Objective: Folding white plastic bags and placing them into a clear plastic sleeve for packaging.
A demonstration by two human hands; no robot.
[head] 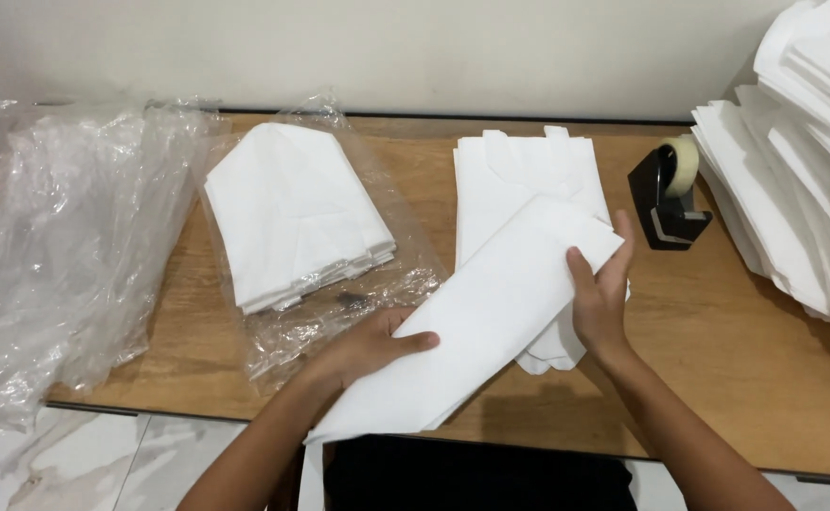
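Hands — left hand (372, 348) and right hand (602, 289) — both grasping a folded white sheet (476, 322) above the bench (718, 350), mid-fold I judge; a pressed crease seems due

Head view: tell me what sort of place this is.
Probably a small packing or folding station at a wooden table. Both hands hold a folded white fabric piece; more white pieces sit in a stack, another pile lies on clear plastic bags, and a black tape dispenser stands nearby.
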